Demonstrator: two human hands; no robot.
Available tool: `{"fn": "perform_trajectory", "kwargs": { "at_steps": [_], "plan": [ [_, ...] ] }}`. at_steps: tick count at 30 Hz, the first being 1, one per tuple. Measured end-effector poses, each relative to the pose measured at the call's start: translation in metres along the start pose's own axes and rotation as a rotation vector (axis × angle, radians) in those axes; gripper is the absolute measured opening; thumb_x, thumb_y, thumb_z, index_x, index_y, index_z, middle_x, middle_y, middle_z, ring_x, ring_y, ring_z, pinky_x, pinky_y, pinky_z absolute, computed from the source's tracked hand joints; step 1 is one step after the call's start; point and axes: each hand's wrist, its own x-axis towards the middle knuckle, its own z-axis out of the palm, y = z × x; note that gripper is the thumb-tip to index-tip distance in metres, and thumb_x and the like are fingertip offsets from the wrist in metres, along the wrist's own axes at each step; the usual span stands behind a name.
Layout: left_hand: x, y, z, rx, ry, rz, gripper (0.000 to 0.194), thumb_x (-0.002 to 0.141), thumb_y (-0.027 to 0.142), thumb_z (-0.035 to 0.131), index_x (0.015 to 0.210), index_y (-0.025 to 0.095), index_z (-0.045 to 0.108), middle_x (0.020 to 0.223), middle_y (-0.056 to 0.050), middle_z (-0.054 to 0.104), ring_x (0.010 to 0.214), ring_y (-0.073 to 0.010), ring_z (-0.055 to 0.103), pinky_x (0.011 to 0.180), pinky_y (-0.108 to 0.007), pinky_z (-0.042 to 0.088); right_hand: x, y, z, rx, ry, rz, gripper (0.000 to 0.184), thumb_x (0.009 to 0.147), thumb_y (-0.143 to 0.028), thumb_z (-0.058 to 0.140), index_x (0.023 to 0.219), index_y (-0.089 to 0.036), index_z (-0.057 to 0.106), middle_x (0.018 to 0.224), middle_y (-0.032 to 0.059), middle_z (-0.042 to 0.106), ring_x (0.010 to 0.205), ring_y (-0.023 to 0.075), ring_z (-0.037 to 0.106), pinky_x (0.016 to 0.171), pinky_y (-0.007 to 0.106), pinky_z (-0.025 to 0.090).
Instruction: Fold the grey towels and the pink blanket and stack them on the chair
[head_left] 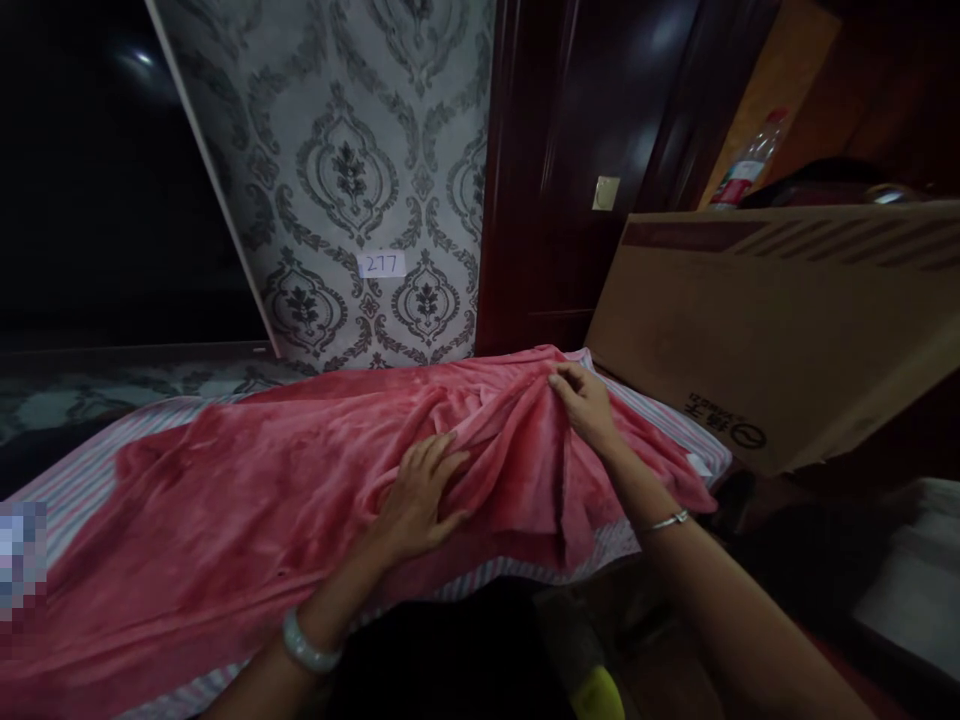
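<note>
A pink plush blanket (247,480) lies spread and rumpled over a striped sheet (97,470). My left hand (421,495) rests on the blanket near its middle, fingers stretched out and thumb apart. Farther right, my right hand (585,400) pinches a fold of the blanket and lifts it, so creases fan out below the fingers. A pale bangle circles my left wrist, and a thin silver bracelet circles the right one.
A large cardboard box (780,330) stands to the right, with a plastic bottle (750,160) behind its top edge. Behind the blanket are a patterned wall (352,130) with a paper label (381,264), and a dark wooden door (555,120). A dark screen (112,200) stands at left.
</note>
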Motion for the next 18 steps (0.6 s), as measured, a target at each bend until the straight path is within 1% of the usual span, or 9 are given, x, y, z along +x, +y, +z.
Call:
{"fn": "perform_trajectory", "kwargs": {
  "at_steps": [2, 4, 5, 7, 9, 10, 13, 15, 18],
  "plan": [
    [-0.023, -0.004, 0.0, 0.124, -0.011, 0.026, 0.049, 0.085, 0.047, 0.066, 0.127, 0.022, 0.064, 0.158, -0.016, 0.037, 0.146, -0.0381, 0.032, 0.118, -0.06, 0.027, 0.005, 0.002, 0.0, 0.03, 0.019, 0.006, 0.029, 0.079, -0.048, 0.058, 0.087, -0.021, 0.066, 0.083, 0.0037, 0.068, 0.078, 0.0213, 0.06, 0.077, 0.036, 0.049],
    [-0.04, -0.012, 0.001, 0.207, -0.006, -0.013, 0.036, 0.083, 0.041, 0.066, 0.112, 0.019, 0.07, 0.157, -0.018, 0.037, 0.143, -0.0407, 0.035, 0.116, -0.06, 0.031, 0.009, 0.003, -0.001, 0.044, 0.036, 0.012, 0.027, 0.079, -0.046, 0.058, 0.085, -0.021, 0.065, 0.082, 0.003, 0.067, 0.077, 0.0203, 0.059, 0.076, 0.035, 0.048],
    [-0.046, -0.017, 0.0, 0.229, -0.001, -0.044, 0.031, 0.084, 0.036, 0.064, 0.107, 0.017, 0.071, 0.153, -0.02, 0.041, 0.14, -0.0406, 0.039, 0.114, -0.06, 0.035, 0.011, 0.002, -0.001, 0.044, 0.044, 0.015, 0.027, 0.079, -0.046, 0.059, 0.084, -0.021, 0.065, 0.081, 0.0028, 0.066, 0.077, 0.0199, 0.059, 0.077, 0.035, 0.048],
    [-0.054, -0.028, -0.004, 0.22, 0.009, -0.103, 0.024, 0.086, 0.031, 0.058, 0.101, 0.016, 0.071, 0.139, -0.02, 0.054, 0.13, -0.0372, 0.05, 0.107, -0.055, 0.043, 0.015, 0.001, -0.004, 0.032, 0.067, 0.02, 0.028, 0.08, -0.047, 0.059, 0.085, -0.021, 0.065, 0.082, 0.003, 0.067, 0.077, 0.0196, 0.059, 0.078, 0.035, 0.049],
    [-0.058, -0.037, -0.011, 0.149, 0.014, -0.155, 0.023, 0.089, 0.032, 0.052, 0.096, 0.018, 0.07, 0.12, -0.016, 0.065, 0.113, -0.031, 0.06, 0.097, -0.047, 0.051, 0.02, 0.0, -0.008, 0.022, 0.113, 0.024, 0.03, 0.08, -0.049, 0.059, 0.086, -0.02, 0.066, 0.083, 0.0035, 0.068, 0.078, 0.02, 0.059, 0.078, 0.036, 0.049],
    [-0.058, -0.04, -0.016, 0.104, 0.025, -0.183, 0.023, 0.091, 0.033, 0.05, 0.092, 0.019, 0.069, 0.11, -0.014, 0.067, 0.103, -0.0279, 0.063, 0.09, -0.043, 0.054, 0.022, 0.0, -0.011, 0.019, 0.144, 0.024, 0.031, 0.08, -0.049, 0.058, 0.087, -0.02, 0.066, 0.083, 0.0038, 0.068, 0.078, 0.0204, 0.059, 0.079, 0.036, 0.049],
    [-0.055, -0.046, -0.034, -0.017, 0.094, -0.251, 0.026, 0.092, 0.037, 0.047, 0.079, 0.021, 0.063, 0.085, -0.006, 0.064, 0.079, -0.0209, 0.062, 0.072, -0.033, 0.053, 0.031, 0.002, -0.019, 0.015, 0.242, 0.017, 0.03, 0.08, -0.047, 0.057, 0.089, -0.02, 0.065, 0.085, 0.0044, 0.068, 0.08, 0.021, 0.06, 0.08, 0.037, 0.049],
    [-0.05, -0.048, -0.045, -0.062, 0.17, -0.271, 0.029, 0.092, 0.04, 0.047, 0.072, 0.022, 0.059, 0.076, -0.004, 0.059, 0.072, -0.0194, 0.059, 0.066, -0.03, 0.05, 0.035, 0.005, -0.025, 0.007, 0.285, 0.013, 0.03, 0.08, -0.047, 0.056, 0.089, -0.02, 0.065, 0.085, 0.0046, 0.067, 0.08, 0.021, 0.06, 0.08, 0.037, 0.049],
    [-0.043, -0.05, -0.059, -0.082, 0.271, -0.293, 0.032, 0.089, 0.045, 0.052, 0.066, 0.023, 0.055, 0.07, -0.002, 0.056, 0.067, -0.0187, 0.056, 0.063, -0.029, 0.047, 0.038, 0.009, -0.033, -0.018, 0.319, 0.009, 0.031, 0.079, -0.047, 0.055, 0.088, -0.019, 0.064, 0.085, 0.0048, 0.067, 0.08, 0.0211, 0.059, 0.078, 0.036, 0.049]
  ]
}}
